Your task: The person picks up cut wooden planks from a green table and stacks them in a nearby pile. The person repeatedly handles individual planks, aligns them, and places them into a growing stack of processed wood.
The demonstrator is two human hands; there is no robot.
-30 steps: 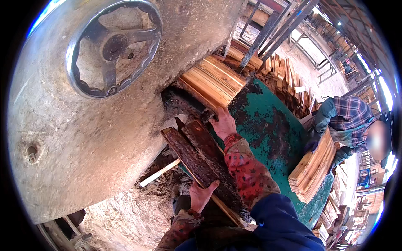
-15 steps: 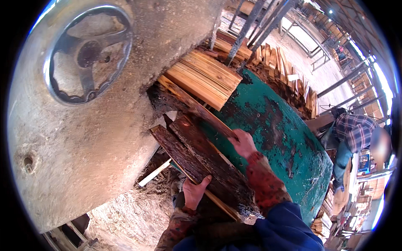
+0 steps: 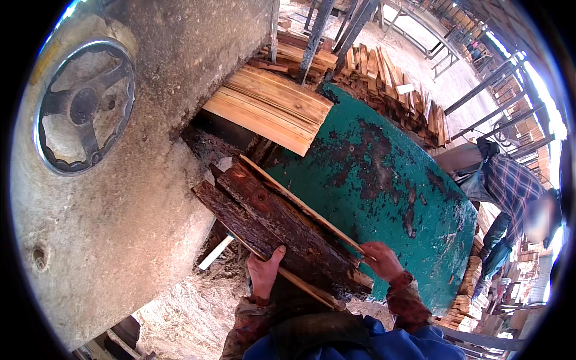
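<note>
My left hand (image 3: 264, 271) is closed round the near edge of the dark, bark-covered slabs (image 3: 282, 225), its thumb on top. They lie slanting in front of me, from the machine toward my body. Along their far side runs a thin, pale-edged wooden strip (image 3: 306, 207). My right hand (image 3: 383, 261) pinches the near end of that strip. Beyond it, a row of freshly sawn boards (image 3: 273, 108) sticks out over the green metal table (image 3: 384, 162), whose paint is worn and dirty.
A large dusty machine housing (image 3: 150, 198) with a metal handwheel (image 3: 84, 105) fills the left. Behind the table lies a long pile of wood offcuts (image 3: 384, 75) beside steel posts (image 3: 316, 39). A person in a checked shirt (image 3: 510, 180) bends over at the right. Sawdust (image 3: 186, 318) covers the floor.
My right hand has drawn the strip toward me and away from the sawn boards, so it now lies against the slabs. My left hand keeps its hold. The view has shifted slightly.
</note>
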